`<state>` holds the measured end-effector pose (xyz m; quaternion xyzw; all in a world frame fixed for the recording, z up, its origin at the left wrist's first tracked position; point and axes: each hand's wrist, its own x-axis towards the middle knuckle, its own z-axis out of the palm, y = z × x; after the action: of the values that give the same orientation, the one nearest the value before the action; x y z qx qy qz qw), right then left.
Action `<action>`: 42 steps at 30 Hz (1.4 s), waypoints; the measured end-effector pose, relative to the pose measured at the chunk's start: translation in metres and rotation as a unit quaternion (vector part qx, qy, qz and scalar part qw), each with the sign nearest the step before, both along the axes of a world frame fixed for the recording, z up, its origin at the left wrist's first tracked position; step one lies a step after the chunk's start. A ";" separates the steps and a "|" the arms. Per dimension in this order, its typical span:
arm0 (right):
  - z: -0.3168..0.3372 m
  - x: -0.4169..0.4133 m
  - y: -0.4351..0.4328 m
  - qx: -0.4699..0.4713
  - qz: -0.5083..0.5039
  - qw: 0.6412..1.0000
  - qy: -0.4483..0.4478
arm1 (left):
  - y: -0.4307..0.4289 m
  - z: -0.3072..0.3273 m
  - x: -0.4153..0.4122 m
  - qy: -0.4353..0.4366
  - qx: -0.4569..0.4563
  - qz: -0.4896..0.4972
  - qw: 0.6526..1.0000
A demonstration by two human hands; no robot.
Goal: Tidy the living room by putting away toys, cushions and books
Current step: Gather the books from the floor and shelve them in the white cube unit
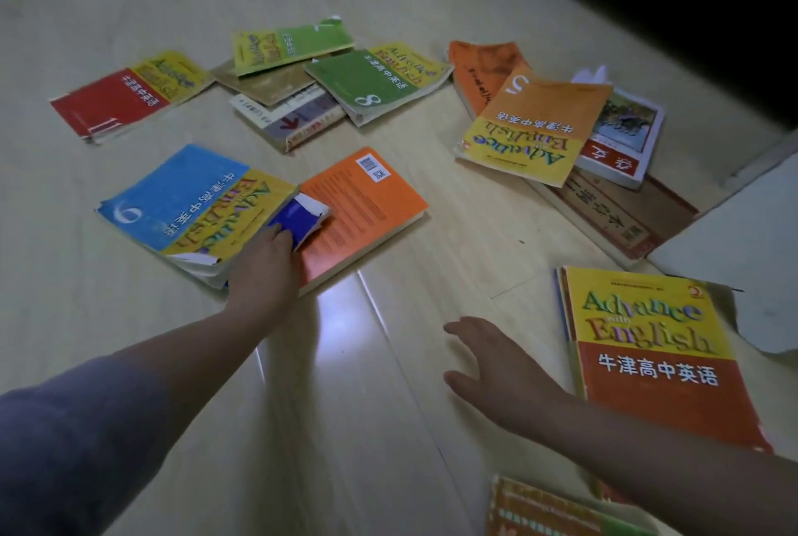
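Several textbooks lie scattered on the pale wood floor. My left hand [267, 272] reaches forward and its fingers lie on a small dark blue book [300, 218], which sits between a blue-and-yellow textbook marked 9 [190, 203] and an orange book lying back cover up [362, 203]. Whether the fingers curl round the blue book is hidden. My right hand [496, 367] hovers open above the floor, fingers spread, just left of a yellow-and-orange "Advance with English" book [656, 358].
Farther off lie a red textbook [125, 97], a green textbook marked 8 [375, 80] atop a small pile, and an orange-yellow stack [539, 125] at the right. Another book [552, 509] shows at the bottom edge. A dark piece of furniture [691, 8] fills the upper right.
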<state>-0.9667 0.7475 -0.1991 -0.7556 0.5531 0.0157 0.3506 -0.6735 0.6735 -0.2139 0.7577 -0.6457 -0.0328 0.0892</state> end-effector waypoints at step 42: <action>0.012 -0.094 0.004 0.343 -0.491 0.729 -0.331 | 0.076 0.030 -0.232 0.044 0.076 -0.392 0.916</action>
<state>-1.0602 0.7516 -0.1875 -0.1643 0.6531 -0.2213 0.7053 -0.9053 0.7491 -0.1837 0.4457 -0.8821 -0.1468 0.0398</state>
